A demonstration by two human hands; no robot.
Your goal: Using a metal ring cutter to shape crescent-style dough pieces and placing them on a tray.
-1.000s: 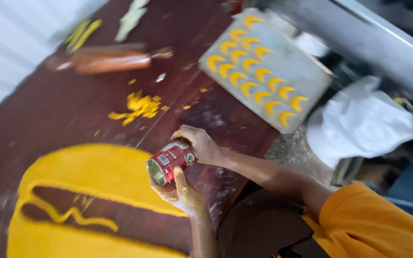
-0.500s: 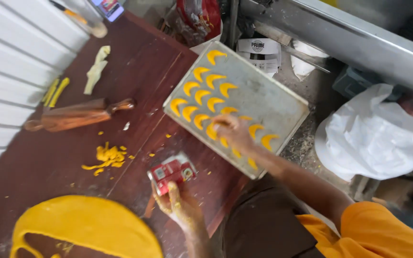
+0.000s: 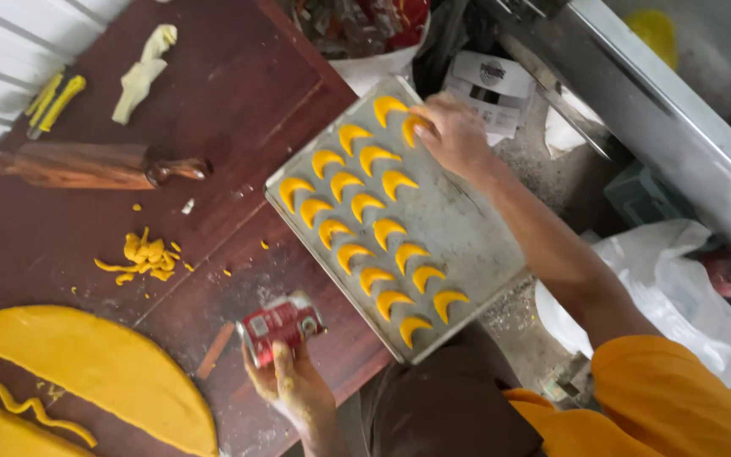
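Note:
My left hand (image 3: 294, 389) grips a red can (image 3: 281, 326) lying on its side above the dark wooden table (image 3: 239, 93), near the front edge. My right hand (image 3: 458, 135) reaches over the far end of a grey baking tray (image 3: 458, 228). Its fingers pinch a yellow crescent of dough (image 3: 414, 125) that rests on the tray. Several more yellow crescents (image 3: 365, 203) lie in rows across the tray. A rolled-out sheet of yellow dough (image 3: 86, 364) with cut-out gaps lies at the lower left, apart from both hands.
A wooden rolling pin (image 3: 95, 167) lies at the left, with yellow dough scraps (image 3: 147, 256) below it. A pale dough piece (image 3: 141, 72) and yellow strips (image 3: 54, 101) sit farther back. A white plastic bag (image 3: 670, 288) and a metal edge (image 3: 636, 85) are at the right.
My right hand left the can and moved across the tray to its far end, now on a crescent. My left hand keeps the can, lower and nearer the table edge.

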